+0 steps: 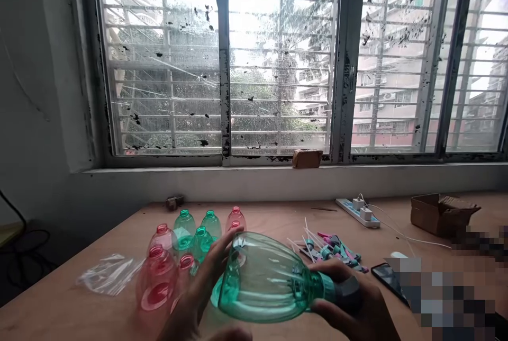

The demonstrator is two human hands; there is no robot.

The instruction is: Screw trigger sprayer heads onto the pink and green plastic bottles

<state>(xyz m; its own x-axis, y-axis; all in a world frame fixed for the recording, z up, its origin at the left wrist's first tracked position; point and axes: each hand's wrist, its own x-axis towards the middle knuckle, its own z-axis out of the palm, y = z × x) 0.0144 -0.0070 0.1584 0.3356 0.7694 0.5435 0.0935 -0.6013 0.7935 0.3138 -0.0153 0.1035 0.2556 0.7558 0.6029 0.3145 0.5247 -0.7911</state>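
A clear green spray bottle (265,277) lies sideways in front of me, its base to the left and its neck to the right. My right hand (353,298) grips the neck end, fingers around the teal collar and dark grey spray head (347,293). At the base, my left hand (202,288) cups the bottle with its fingers along the far side and its thumb low in front. Behind the left hand stand several open-necked bottles, pink ones (157,277) and green ones (184,227). A pile of spray heads with white tubes (331,248) lies beyond the right hand.
A crumpled clear plastic bag (111,275) lies left of the bottles. To the right are a phone (389,280), a power strip (359,213) with a white cable, and an open cardboard box (436,216). A brown block (307,159) sits on the window sill.
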